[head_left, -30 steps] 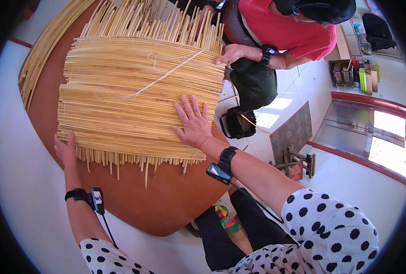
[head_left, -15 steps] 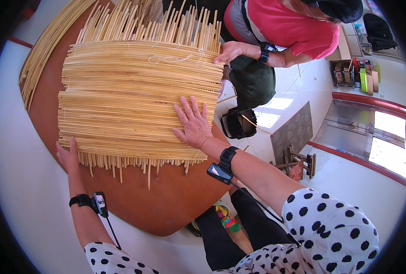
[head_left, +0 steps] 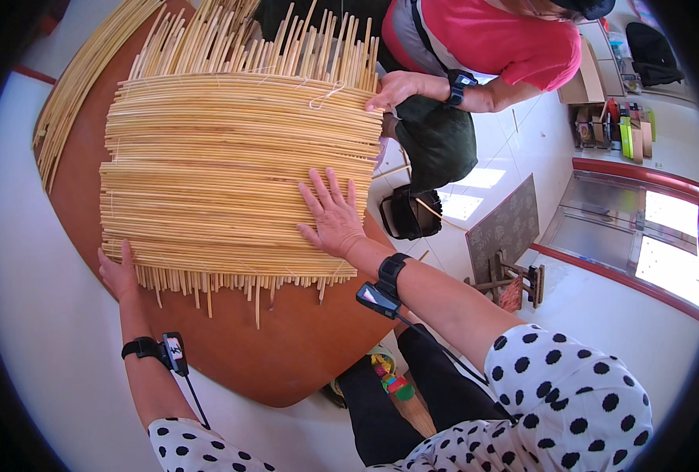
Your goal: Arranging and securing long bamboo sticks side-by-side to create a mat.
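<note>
A wide mat of thin, pale yellow sticks (head_left: 231, 189) bound with thread lies over the brown table. Sticks running crosswise (head_left: 188, 281) poke out beneath its near and far edges. At the mat's near left corner is my left hand (head_left: 120, 275), its thumb on top and a finger along the side; the other fingers are partly hidden. My right hand (head_left: 334, 223) rests flat on the mat's right part, fingers spread. Across from me, another person's hand (head_left: 393, 90) grips the far right corner. A loose white string (head_left: 327, 96) lies near that hand.
The brown table (head_left: 286, 354) curves to a rounded corner near me. A bundle of long sticks (head_left: 74, 102) lies along its far left edge. A black bin (head_left: 408, 212) and a patterned grey board (head_left: 505, 224) stand on the floor to the right.
The white string has gathered into a smaller loop near the far right corner. The other person's head has moved slightly up and right. My hands have barely moved.
</note>
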Tool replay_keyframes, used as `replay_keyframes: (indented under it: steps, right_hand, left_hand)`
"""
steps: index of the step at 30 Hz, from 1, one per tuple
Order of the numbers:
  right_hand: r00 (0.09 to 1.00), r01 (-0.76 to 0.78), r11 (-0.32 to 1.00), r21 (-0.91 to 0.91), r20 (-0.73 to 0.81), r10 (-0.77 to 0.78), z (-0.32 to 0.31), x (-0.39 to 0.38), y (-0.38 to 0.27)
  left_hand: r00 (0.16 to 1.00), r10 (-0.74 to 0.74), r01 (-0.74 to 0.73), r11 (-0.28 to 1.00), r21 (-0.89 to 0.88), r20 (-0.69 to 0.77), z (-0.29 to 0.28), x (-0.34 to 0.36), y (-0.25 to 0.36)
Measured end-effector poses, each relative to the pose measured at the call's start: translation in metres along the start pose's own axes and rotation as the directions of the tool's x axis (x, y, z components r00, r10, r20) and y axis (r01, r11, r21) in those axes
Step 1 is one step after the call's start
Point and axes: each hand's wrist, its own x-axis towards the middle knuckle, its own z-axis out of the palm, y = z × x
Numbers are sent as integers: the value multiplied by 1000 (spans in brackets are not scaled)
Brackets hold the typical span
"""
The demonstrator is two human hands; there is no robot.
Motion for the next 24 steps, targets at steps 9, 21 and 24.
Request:
replay_keyframes:
  steps: [9,21,24]
  right_hand:
    - [1000,-1,1000,9,24,1,-7,1,6]
    - [999,-12,1000,14,39,12,-9,8,5]
    - [999,-3,1000,23,44,2,-7,2,5]
  left_hand:
    - [1000,5,-5,1000,-13,2,6,1,2]
    - [1000,-13,13,1000,-4,29,1,6,10]
    - [1000,-9,9,1000,6,21,1,0,5]
